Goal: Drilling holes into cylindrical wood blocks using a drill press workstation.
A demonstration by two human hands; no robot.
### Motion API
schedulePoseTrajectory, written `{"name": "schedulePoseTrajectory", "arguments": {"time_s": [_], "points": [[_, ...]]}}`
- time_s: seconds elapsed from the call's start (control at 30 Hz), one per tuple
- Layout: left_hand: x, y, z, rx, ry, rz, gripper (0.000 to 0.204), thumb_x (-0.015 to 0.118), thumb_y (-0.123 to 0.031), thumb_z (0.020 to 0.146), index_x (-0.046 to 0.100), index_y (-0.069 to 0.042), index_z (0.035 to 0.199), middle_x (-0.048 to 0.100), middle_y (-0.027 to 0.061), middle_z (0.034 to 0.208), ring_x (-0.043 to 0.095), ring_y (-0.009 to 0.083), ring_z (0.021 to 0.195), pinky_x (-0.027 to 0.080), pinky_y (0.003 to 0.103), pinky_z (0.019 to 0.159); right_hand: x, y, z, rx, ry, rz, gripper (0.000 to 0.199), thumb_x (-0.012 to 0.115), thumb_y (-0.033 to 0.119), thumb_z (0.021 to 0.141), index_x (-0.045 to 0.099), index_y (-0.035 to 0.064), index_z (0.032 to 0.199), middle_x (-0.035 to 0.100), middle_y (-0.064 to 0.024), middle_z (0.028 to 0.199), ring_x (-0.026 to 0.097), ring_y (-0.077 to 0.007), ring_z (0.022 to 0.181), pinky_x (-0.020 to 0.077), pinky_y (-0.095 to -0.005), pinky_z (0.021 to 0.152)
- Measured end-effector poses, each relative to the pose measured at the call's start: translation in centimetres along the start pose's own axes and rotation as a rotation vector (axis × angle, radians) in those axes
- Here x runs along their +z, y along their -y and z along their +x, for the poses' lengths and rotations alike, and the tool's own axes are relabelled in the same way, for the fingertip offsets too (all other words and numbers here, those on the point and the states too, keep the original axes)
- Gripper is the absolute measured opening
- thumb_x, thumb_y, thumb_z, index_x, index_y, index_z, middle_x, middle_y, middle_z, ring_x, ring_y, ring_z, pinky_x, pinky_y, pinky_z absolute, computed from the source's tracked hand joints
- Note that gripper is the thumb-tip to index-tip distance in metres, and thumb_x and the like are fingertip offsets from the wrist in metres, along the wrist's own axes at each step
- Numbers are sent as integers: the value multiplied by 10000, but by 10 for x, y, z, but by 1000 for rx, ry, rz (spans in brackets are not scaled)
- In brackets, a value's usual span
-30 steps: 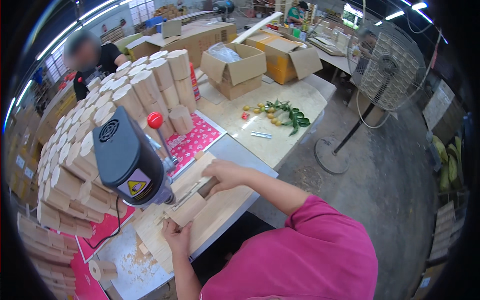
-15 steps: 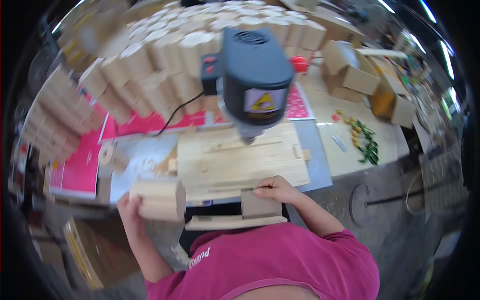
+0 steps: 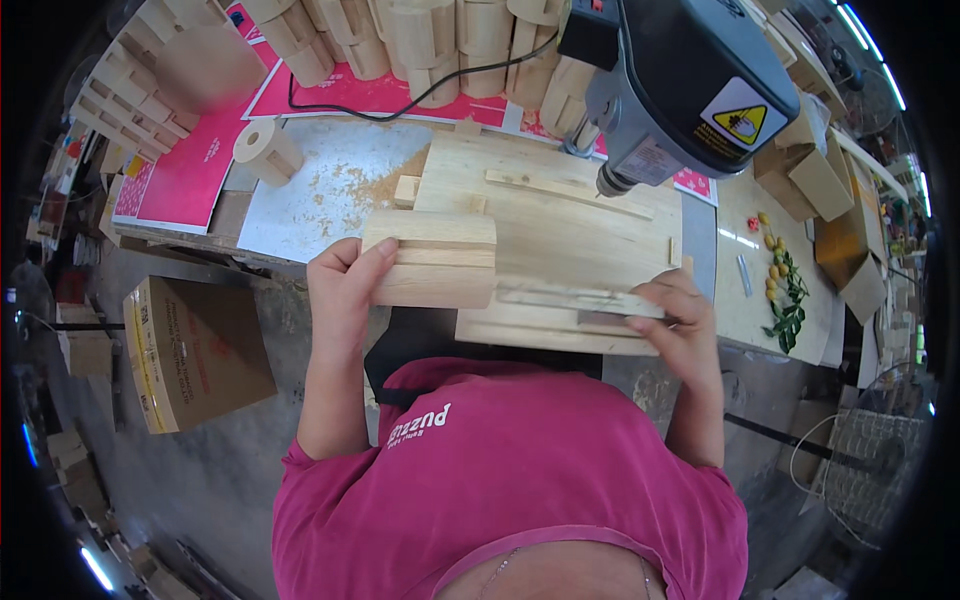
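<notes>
Two bare hands are what I watch through my head view, the left hand and the right hand, well apart at the near side of the work surface. I see the left hand closed around one end of a grooved wooden cylinder, thumb on top; the cylinder lies sideways, its free end pointing toward the right hand. The right hand pinches a thin flat piece between thumb and fingers. That piece reaches leftward to just beside the cylinder's free end, but it is blurred, and I can't tell whether the two touch or what it is made of. Under it, between the hands, I make out a pale plank.

Beyond the hands lies a wide wooden board bearing a narrow strip. A dark drill head stands beyond the right hand, its chuck over that board. Past the left hand I find sawdust on a white sheet, near a short bored cylinder; farther off, stacked cylinders and a black cable. Right of the right hand are yellow fruits with green leaves. Left of the left hand, lower down, is a cardboard box.
</notes>
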State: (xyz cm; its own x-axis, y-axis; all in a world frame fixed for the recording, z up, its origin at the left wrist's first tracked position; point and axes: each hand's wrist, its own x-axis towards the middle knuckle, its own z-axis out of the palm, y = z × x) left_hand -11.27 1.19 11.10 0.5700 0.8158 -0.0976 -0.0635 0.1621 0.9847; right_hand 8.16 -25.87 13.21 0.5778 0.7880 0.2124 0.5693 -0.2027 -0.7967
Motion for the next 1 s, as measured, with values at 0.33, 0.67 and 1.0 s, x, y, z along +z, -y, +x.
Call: {"name": "schedulePoseTrajectory", "arguments": {"time_s": [0.33,0.67,1.0], "points": [[32,34,0,-118,122,-17,223,660,-170,793,604,-20,636,532,-38,574,379,3,487,268,190,439,-19,-34,-8,-15,-91,103,227,719,44,669,662,5,885,542,-28,847,499,-152,828,396,-249,692],[46,58,9,-124,177,93,298,684,-207,781,545,-60,561,468,-62,526,327,4,471,230,202,425,-11,-71,-20,99,-117,199,229,723,51,686,668,15,905,533,-19,869,506,-127,831,402,-232,677],[55,80,10,-179,257,34,238,682,-213,798,613,-12,690,515,-43,594,392,13,537,297,184,483,-14,-86,-16,129,-90,163,247,753,81,652,679,35,883,546,-18,850,518,-138,833,409,-253,706]]}}
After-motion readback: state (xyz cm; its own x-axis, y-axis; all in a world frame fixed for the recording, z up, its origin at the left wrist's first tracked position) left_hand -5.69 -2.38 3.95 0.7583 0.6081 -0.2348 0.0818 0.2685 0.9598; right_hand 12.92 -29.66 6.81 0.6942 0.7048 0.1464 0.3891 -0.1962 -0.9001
